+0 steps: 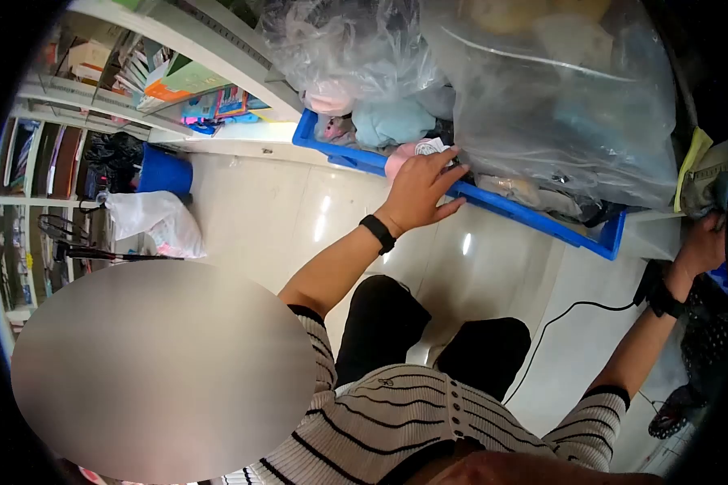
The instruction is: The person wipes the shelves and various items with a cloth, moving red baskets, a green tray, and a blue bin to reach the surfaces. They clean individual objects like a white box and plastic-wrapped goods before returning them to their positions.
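Observation:
My left hand (425, 187) reaches over the near rim of a long blue crate (534, 226), its fingers apart. The fingertips are at a pink soft item (403, 158) with a white printed tag (433, 147). Beside it in the crate lie a light blue plush item (392, 121) and plastic-wrapped goods (505, 190). Far to the right, my right hand (702, 245) is beside an olive-green fabric item (708, 182) with a yellow edge. Its fingers are mostly lost in the dark border of the view.
Large clear plastic bags (566, 121) bulge over the crate. Shelves with boxes (182, 77) stand at left, above a blue bin (166, 171) and white plastic bag (158, 222). A black cable (554, 327) crosses the tiled floor (275, 202). A blurred oval covers the lower left.

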{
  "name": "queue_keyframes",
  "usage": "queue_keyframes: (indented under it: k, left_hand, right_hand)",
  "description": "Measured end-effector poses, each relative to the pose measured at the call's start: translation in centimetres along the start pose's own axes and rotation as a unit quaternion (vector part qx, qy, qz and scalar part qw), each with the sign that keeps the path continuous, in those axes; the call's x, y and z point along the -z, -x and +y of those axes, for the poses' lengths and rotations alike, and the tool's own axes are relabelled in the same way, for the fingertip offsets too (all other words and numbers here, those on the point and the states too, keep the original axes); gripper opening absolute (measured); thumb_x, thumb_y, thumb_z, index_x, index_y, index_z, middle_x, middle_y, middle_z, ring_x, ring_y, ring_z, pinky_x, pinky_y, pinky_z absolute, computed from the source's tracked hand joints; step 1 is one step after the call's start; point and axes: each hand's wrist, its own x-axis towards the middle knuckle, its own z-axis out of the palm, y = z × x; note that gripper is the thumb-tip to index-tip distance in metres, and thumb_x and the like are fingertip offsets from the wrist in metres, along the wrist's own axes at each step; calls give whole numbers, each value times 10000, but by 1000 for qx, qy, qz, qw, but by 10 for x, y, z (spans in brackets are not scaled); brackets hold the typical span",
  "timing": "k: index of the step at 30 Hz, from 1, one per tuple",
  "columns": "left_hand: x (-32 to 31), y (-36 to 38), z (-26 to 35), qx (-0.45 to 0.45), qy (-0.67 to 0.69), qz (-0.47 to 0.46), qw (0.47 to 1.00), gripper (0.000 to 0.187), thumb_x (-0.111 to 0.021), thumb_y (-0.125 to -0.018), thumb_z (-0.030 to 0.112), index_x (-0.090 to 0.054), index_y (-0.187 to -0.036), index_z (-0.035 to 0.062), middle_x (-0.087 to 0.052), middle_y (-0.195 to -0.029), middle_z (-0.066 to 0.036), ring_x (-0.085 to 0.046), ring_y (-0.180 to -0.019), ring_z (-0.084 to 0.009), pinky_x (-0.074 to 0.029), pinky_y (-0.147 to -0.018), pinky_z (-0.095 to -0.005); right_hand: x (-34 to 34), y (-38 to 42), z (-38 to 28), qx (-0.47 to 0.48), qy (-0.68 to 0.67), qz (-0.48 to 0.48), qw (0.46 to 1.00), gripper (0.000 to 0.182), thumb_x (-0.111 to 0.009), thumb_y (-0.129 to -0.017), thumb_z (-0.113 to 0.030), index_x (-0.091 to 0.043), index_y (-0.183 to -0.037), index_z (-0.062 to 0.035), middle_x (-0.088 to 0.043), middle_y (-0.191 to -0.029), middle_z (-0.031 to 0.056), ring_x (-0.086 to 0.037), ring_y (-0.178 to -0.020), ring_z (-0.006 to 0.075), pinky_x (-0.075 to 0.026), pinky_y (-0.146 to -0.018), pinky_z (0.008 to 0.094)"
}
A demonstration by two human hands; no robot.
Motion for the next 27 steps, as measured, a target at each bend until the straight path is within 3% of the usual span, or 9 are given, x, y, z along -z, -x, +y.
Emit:
queue_keyframes:
  k: [2,7,9,10,12,14,19,23,27]
  left_hand:
    - [-12,7,-3,-15,-32,27,999,512,-746,-710,273,-580,-1174,135,-494,-1328,-134,-550,-951,-268,-425,-788,-376]
    - [-23,13,-8,-73,-86,103,988,520,-790,-664,244,-633,-1156,182,-524,-1300,-137,-566,-931,-261,-433,-775,-389]
    - [-23,13,-5,-51,-80,88,992,447,-793,-665,222,-675,-1094,187,-530,-1304,-129,-571,-922,-257,-432,-791,-371]
    - [-23,10,-4,-39,-66,84,994,425,-795,-663,209,-686,-1074,192,-533,-1302,-130,-577,-901,-251,-430,-790,-357]
    - [-24,8,1,-8,-62,88,994,396,-802,-654,208,-698,-1036,203,-537,-1297,-129,-580,-892,-252,-430,-815,-374]
    - [-20,5,5,-17,-74,82,994,370,-800,-654,206,-699,-1009,190,-540,-1290,-133,-563,-931,-281,-410,-883,-407]
    - [-19,4,9,-47,-91,89,991,377,-779,-674,175,-686,-1040,178,-510,-1329,-139,-541,-917,-271,-402,-822,-383]
    - [-22,6,4,-25,-69,82,994,394,-789,-658,149,-685,-1037,169,-505,-1335,-148,-534,-880,-274,-404,-790,-378]
    - [-22,6,4,-32,-75,90,993,388,-790,-658,159,-687,-1032,171,-506,-1339,-145,-532,-870,-264,-403,-782,-368]
  right_hand:
    - [-25,35,8,-58,-25,-25,998,282,-644,-833,-263,-690,-1082,-139,-696,-962,125,-663,-775,302,-520,-623,385]
    - [-31,79,-15,14,-91,-30,995,387,-649,-801,-143,-612,-1177,-59,-579,-1224,199,-528,-1139,385,-435,-935,434]
    - [-12,78,-37,-97,-162,-46,981,389,-648,-786,-94,-605,-1166,-23,-602,-1188,190,-524,-1165,367,-405,-997,438]
    - [-4,63,-50,10,-181,112,977,402,-635,-691,-19,-614,-1091,-42,-596,-1043,189,-534,-1013,379,-441,-892,452]
    - [28,49,-69,-83,-196,11,977,378,-629,-695,-5,-597,-1070,-42,-572,-1048,204,-520,-1023,411,-425,-901,471]
    - [55,22,-77,-118,-283,29,952,381,-616,-706,15,-567,-1082,-21,-545,-1037,210,-501,-1001,422,-410,-855,504]
    - [68,-69,-64,-77,-237,173,953,319,-615,-787,-87,-582,-1102,-43,-549,-1034,211,-512,-986,416,-438,-816,442]
    - [84,-123,-66,-192,-214,160,944,284,-572,-754,-12,-565,-1037,-8,-525,-1006,238,-480,-957,439,-408,-837,472]
    - [64,-92,-77,-124,-98,159,975,303,-638,-780,-112,-601,-1079,-76,-552,-957,196,-520,-912,414,-430,-787,469]
